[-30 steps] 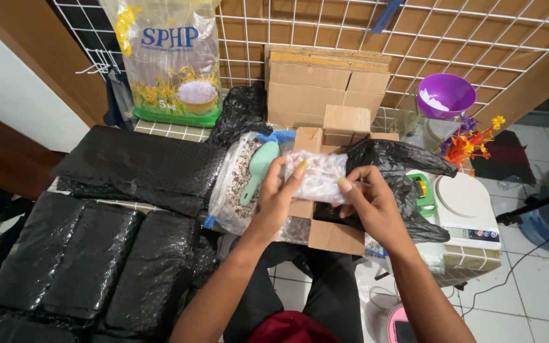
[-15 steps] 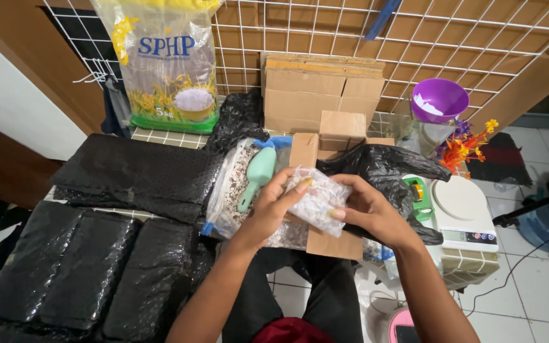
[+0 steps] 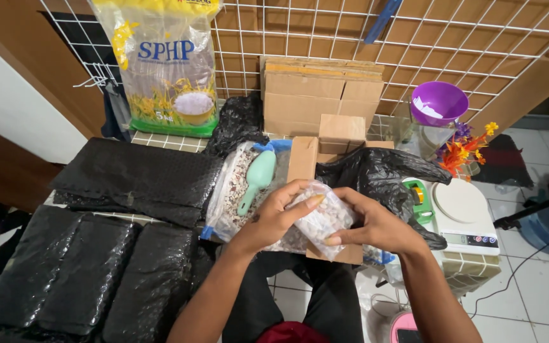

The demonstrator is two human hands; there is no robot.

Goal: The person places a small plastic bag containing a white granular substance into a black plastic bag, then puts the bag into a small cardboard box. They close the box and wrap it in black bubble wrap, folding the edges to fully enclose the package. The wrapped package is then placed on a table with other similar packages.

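Both hands hold a small clear plastic bag of pale pebbles (image 3: 323,219) over an open cardboard box (image 3: 318,166). My left hand (image 3: 276,214) grips its left side with fingers curled over the top. My right hand (image 3: 371,223) grips its right and lower side. Just left of the hands a large clear bag of mixed pebbles (image 3: 237,184) lies with a mint-green scoop (image 3: 257,178) on it. A black plastic bag (image 3: 379,174) drapes over the box's right side.
Several black bubble-wrapped parcels (image 3: 96,254) cover the table on the left. A white digital scale (image 3: 464,213) and green tape dispenser (image 3: 418,194) stand at the right. Behind are flat cartons (image 3: 322,89), a rice sack (image 3: 168,63), a purple bowl (image 3: 440,100) and a wire grid.
Both hands have lowered the small pebble bag toward me and turned it, gathering it tighter. The bag sat higher and flatter over the box before.
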